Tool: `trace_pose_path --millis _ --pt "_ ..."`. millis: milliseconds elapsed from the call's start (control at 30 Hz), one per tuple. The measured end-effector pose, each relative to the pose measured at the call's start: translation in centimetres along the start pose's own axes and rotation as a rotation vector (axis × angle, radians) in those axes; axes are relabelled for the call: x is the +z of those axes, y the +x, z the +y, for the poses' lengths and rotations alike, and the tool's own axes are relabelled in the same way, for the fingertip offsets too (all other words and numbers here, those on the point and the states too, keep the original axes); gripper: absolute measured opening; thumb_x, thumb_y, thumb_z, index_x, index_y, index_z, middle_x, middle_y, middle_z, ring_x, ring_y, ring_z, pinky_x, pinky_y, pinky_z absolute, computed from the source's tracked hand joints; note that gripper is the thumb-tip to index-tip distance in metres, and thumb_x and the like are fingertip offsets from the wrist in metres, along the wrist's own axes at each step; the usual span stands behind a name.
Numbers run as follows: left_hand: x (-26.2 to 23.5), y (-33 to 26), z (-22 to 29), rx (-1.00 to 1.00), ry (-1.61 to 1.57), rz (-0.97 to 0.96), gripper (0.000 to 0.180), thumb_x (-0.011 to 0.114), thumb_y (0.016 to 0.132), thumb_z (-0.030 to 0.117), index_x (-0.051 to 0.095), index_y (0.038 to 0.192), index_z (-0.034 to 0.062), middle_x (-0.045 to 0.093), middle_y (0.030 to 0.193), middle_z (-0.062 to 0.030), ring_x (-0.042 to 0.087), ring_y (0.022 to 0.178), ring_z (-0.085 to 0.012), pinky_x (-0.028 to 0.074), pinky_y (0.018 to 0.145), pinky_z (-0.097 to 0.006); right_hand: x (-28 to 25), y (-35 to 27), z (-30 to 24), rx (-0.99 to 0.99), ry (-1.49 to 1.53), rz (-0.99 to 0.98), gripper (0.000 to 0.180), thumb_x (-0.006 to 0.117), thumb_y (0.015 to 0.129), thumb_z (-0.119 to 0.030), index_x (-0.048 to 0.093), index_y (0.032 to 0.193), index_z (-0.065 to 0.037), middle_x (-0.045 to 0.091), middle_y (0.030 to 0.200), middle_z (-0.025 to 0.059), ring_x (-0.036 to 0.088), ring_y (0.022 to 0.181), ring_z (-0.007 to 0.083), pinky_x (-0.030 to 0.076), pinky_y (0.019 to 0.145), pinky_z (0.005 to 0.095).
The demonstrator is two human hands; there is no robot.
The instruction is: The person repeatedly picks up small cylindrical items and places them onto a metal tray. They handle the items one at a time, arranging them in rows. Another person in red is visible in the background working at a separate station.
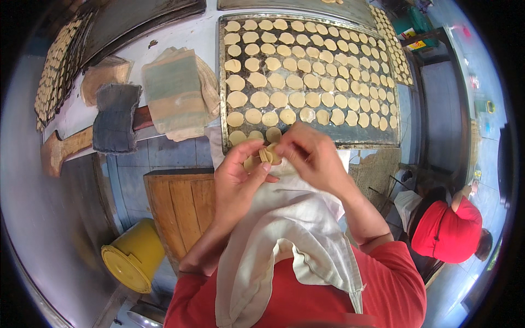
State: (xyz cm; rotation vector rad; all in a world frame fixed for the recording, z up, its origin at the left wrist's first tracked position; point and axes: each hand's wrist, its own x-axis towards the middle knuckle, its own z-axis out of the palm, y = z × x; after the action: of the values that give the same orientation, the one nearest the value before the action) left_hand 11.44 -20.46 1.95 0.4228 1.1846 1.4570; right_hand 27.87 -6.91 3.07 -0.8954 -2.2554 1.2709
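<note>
Rows of pale round dough discs (297,99) lie on a dark metal baking tray (350,134) in front of me. At the tray's near edge, my left hand (239,170) is closed around a small stack of dough discs (266,154), held on edge between thumb and fingers. My right hand (310,156) meets the stack from the right, its thumb and fingers pinched on a disc (274,152) there. The nearest row is filled only at its left end, and dark tray surface shows to its right. My fingers partly hide the discs just under them.
Folded cloths (174,93) and a dark cloth pad (116,117) lie left of the tray, near a wooden-handled tool (76,141). Below stand a wooden stool (180,210) and a yellow bucket (131,257). Another person in red (445,232) is at the right.
</note>
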Motion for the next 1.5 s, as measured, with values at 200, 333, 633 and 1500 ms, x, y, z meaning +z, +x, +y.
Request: trace_pose_path --millis 200,333,633,1500 --pt "0.7 0.7 -0.7 -0.042 0.077 -0.05 0.006 0.071 0.105 -0.002 0.065 0.107 0.0006 0.072 0.131 -0.018 0.077 0.116 -0.0258 0.069 0.081 -0.036 -1.4 -1.1 0.5 0.089 -0.03 -0.003 0.014 0.08 0.098 -0.018 0.075 0.1 -0.005 0.073 0.094 0.0138 0.073 0.082 0.0352 0.056 0.07 0.044" --pt "1.3 1.0 -1.2 -0.016 0.056 -0.078 0.006 0.071 0.105 -0.001 0.066 0.108 -0.0002 0.072 0.133 -0.0185 0.076 0.114 -0.0241 0.07 0.082 -0.036 -2.2 -1.4 0.9 0.116 -0.163 0.021 0.016 0.08 0.099 -0.019 0.073 0.103 -0.005 0.07 0.094 0.012 0.069 0.08 0.0305 0.054 0.07 0.0421" --pt "2.8 1.8 -1.8 -0.068 0.075 -0.177 0.007 0.07 0.107 0.002 0.066 0.111 -0.0019 0.07 0.14 -0.0215 0.077 0.117 -0.0264 0.071 0.085 -0.037 -4.2 -3.0 1.3 0.202 0.063 0.024 0.011 0.075 0.101 -0.013 0.074 0.103 -0.002 0.068 0.093 0.015 0.069 0.079 0.0321 0.054 0.071 0.0426" --pt "5.4 2.6 -2.4 -0.086 0.173 -0.263 0.013 0.064 0.113 0.006 0.069 0.118 -0.0054 0.064 0.149 -0.0192 0.072 0.132 -0.0316 0.071 0.093 -0.039 -6.1 -4.8 2.6 0.157 -0.017 0.122 0.008 0.07 0.102 -0.012 0.072 0.104 -0.004 0.069 0.094 0.0166 0.069 0.081 0.0413 0.054 0.071 0.0475"
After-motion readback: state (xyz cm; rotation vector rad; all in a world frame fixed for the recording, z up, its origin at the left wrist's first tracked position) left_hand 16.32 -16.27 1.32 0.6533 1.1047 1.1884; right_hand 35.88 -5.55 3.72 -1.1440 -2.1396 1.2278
